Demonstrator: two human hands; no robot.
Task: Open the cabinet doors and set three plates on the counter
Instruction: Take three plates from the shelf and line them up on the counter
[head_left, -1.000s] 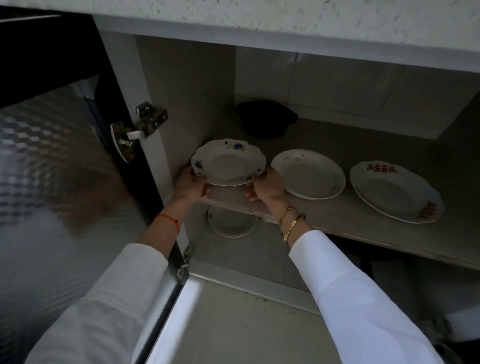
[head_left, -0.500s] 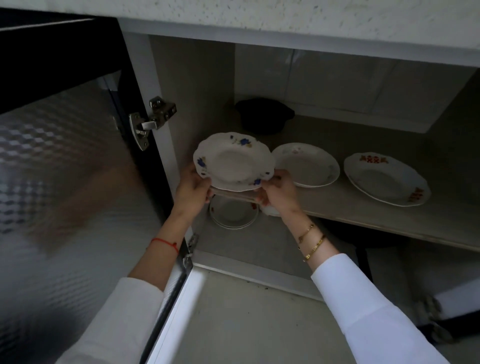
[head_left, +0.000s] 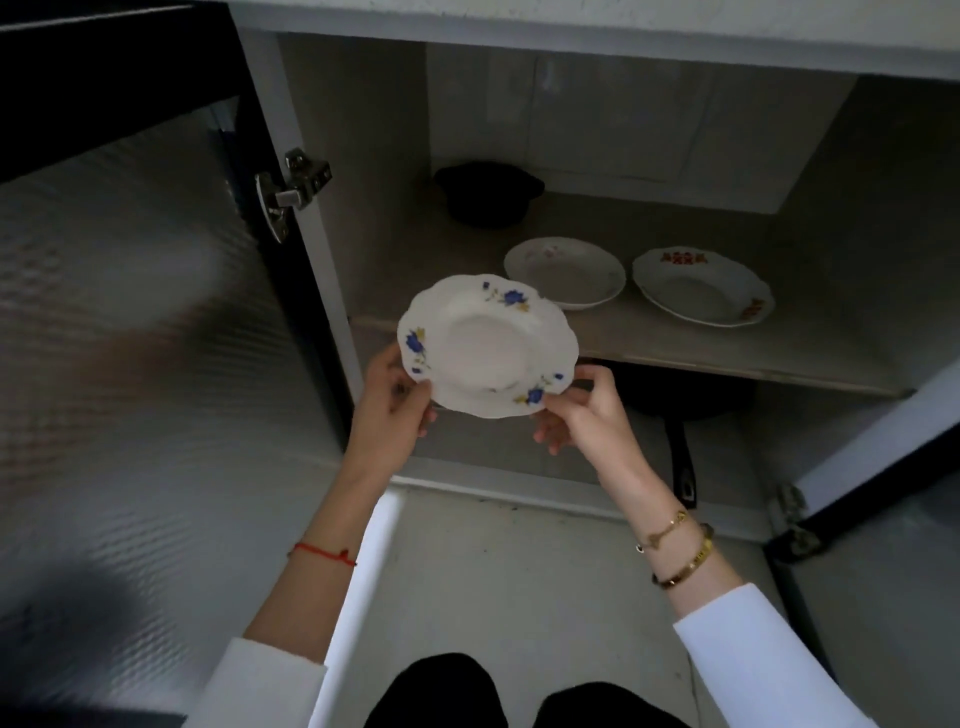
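Two hands carry one plate, and that is the nearest thing I have to work with. My left hand (head_left: 390, 402) grips the left rim of the blue-flowered plate (head_left: 485, 345), thumb on top, and my right hand (head_left: 582, 410) pinches the lower right rim between thumb and fingers. I hold the plate in the air in front of the shelf (head_left: 613, 332), tilted toward me, clear of the cabinet.

I can read no brand or writing anywhere; the plate carries only blue flowers with yellow leaves along its scalloped edge. A red string (head_left: 322, 552) circles my left wrist and gold bracelets (head_left: 680, 551) my right, with white sleeves behind them and dark knees at the bottom edge.

At left the open door (head_left: 130, 364) shows a rippled panel, its hinge (head_left: 293, 189) on the frame. A second door (head_left: 883, 452) stands open at right, only partly in view. Under the shelf, behind my right hand, lies a dark pan with its handle (head_left: 683, 462) pointing toward me; its body is mostly in shadow.

On the shelf sit a pale plate (head_left: 563, 273) with a faint pattern I cannot make out, partly behind the held one, and just beside it a red-patterned plate (head_left: 701, 286). Farther back stands a black pot (head_left: 488, 200). The counter edge (head_left: 571, 23) runs across the top, cut off.
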